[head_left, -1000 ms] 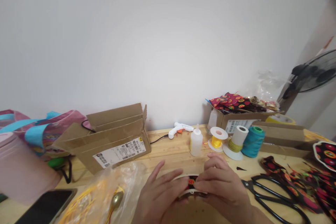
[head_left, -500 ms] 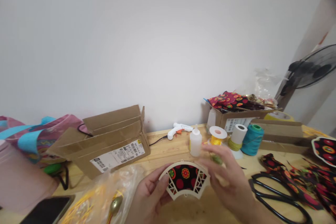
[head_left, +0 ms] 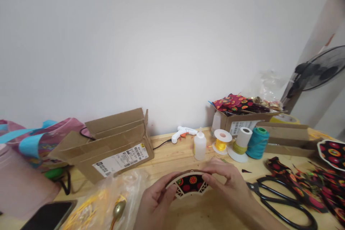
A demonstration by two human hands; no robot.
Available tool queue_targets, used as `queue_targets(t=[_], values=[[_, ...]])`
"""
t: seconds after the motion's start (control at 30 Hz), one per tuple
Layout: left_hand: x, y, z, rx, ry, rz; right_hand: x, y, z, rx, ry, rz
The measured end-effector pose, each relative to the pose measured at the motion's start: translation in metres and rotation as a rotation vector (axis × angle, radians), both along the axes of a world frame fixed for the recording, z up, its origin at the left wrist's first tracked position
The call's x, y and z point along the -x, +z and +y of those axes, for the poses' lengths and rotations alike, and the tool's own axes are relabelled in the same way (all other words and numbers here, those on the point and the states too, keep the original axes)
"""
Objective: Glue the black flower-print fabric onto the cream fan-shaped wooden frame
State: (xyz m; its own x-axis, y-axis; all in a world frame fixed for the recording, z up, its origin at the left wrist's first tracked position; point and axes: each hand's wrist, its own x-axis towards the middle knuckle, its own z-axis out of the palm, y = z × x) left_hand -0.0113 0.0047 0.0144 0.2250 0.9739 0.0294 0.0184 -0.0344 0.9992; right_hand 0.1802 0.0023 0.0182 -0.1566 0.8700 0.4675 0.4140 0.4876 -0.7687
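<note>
A fan-shaped wooden frame (head_left: 192,183) with dark flowered fabric in its middle and lattice cut-outs at its sides is held up over the table. My left hand (head_left: 159,196) grips its left end, thumb on the front face. At the upper right edge, my right hand (head_left: 226,183) pinches it between thumb and fingers. The frame leans back, so its top edge shows its thickness. Beyond it stand a white glue bottle (head_left: 199,146) and a spool of yellow cord (head_left: 221,144). Black-handled scissors (head_left: 283,196) lie right of my right hand.
A white glue gun (head_left: 183,133) lies by the wall. Open cardboard boxes (head_left: 118,143) stand at left and back right. Teal thread (head_left: 258,143), fabric scraps (head_left: 304,187) and a fabric-filled frame (head_left: 332,154) are at right. A plastic bag (head_left: 102,201) and phone (head_left: 50,215) lie at left.
My right hand has closed on the right end of the fan-shaped frame, having been apart or barely near it. The frame has tipped back and sits slightly lower and further right.
</note>
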Motion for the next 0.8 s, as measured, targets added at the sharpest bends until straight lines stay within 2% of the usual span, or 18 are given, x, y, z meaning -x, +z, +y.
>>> queue_targets(t=[0.2, 0.3, 0.53, 0.8], values=[[-0.015, -0.004, -0.007, 0.080, -0.156, -0.109, 0.006, 0.000, 0.001, -0.086, 0.050, -0.058], [-0.016, -0.002, -0.008, 0.104, -0.192, -0.112, 0.007, -0.001, 0.000, -0.109, 0.064, -0.070], [-0.011, 0.006, -0.007, -0.105, -0.175, 0.099, 0.009, -0.006, 0.002, -0.129, 0.074, -0.019], [-0.012, -0.003, -0.007, -0.047, -0.146, 0.036, 0.010, -0.008, 0.002, -0.134, 0.094, 0.004]])
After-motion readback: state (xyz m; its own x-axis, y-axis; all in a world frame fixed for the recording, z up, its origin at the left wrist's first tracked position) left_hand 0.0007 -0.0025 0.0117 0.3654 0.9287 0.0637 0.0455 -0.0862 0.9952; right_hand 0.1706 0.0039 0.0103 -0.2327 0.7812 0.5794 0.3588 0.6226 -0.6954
